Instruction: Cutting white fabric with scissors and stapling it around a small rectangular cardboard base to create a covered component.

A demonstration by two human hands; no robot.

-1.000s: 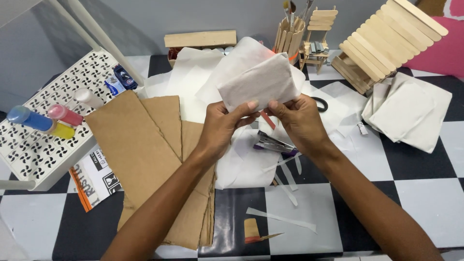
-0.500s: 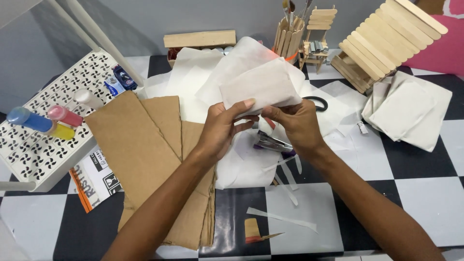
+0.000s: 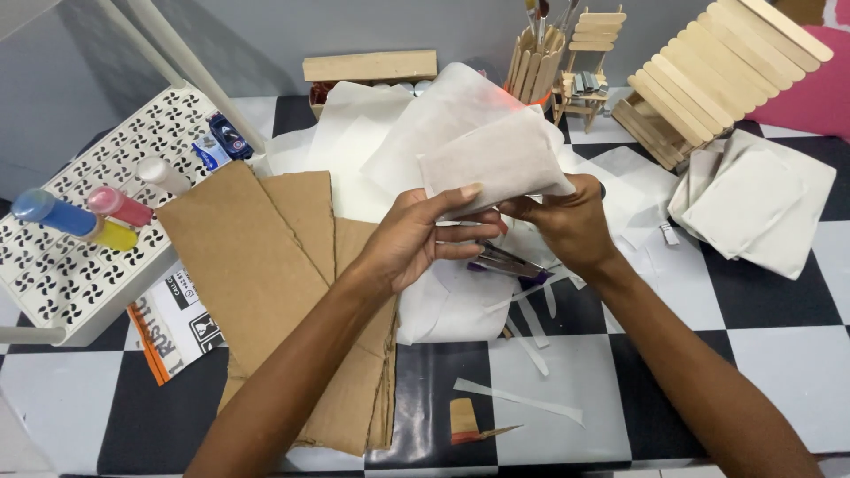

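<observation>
Both my hands hold a small folded white paper packet (image 3: 496, 159) up over the table's middle. My left hand (image 3: 416, 235) pinches its lower left edge with thumb on top. My right hand (image 3: 567, 221) grips the lower right edge from beneath. Under the hands lie loose white paper sheets (image 3: 372, 142) and a purple-handled stapler-like tool (image 3: 509, 263). Brown cardboard pieces (image 3: 266, 265) lie just left of my left forearm.
A white perforated tray (image 3: 62, 274) with paint bottles (image 3: 80, 217) sits at left. At the back stand a stick holder with brushes (image 3: 536, 57), a small stick chair (image 3: 589, 62) and a stick structure (image 3: 717, 75). Folded white packets (image 3: 761, 204) lie right. Paper strips (image 3: 518, 398) lie on the checkered table.
The packet has been turned and shifted slightly right; my right hand has slid lower under its right edge while my left hand keeps its pinch.
</observation>
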